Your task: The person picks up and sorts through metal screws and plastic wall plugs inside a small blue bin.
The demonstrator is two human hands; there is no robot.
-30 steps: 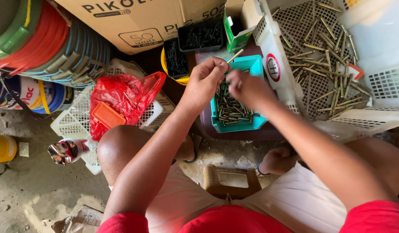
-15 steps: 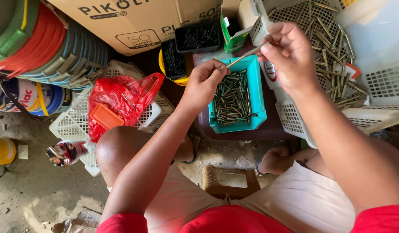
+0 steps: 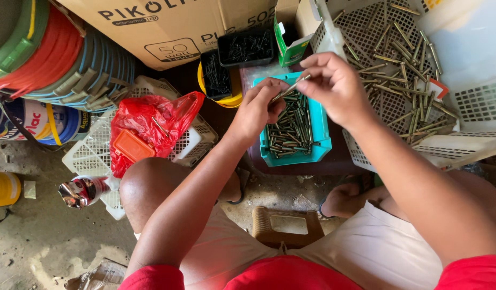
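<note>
Both hands meet over a teal tray (image 3: 320, 140) filled with several long screws. My left hand (image 3: 257, 110) pinches one end of a single long screw (image 3: 291, 88), and my right hand (image 3: 336, 86) pinches its other end with thumb and fingers. The screw is held slanted just above the tray's far edge. To the right stands a white perforated basket (image 3: 468, 104) with several more long screws scattered in it.
Two black trays of small dark screws (image 3: 247, 47) sit behind the teal tray, beside a green-and-white carton (image 3: 289, 43). A cardboard box (image 3: 167, 27) stands at the back. A red plastic bag (image 3: 148, 129) lies in a white basket at left. Stacked coloured buckets (image 3: 49, 59) fill the far left.
My right hand went from the teal tray up to the white basket and has come back to the left hand. Both hands now hold one screw between them.
</note>
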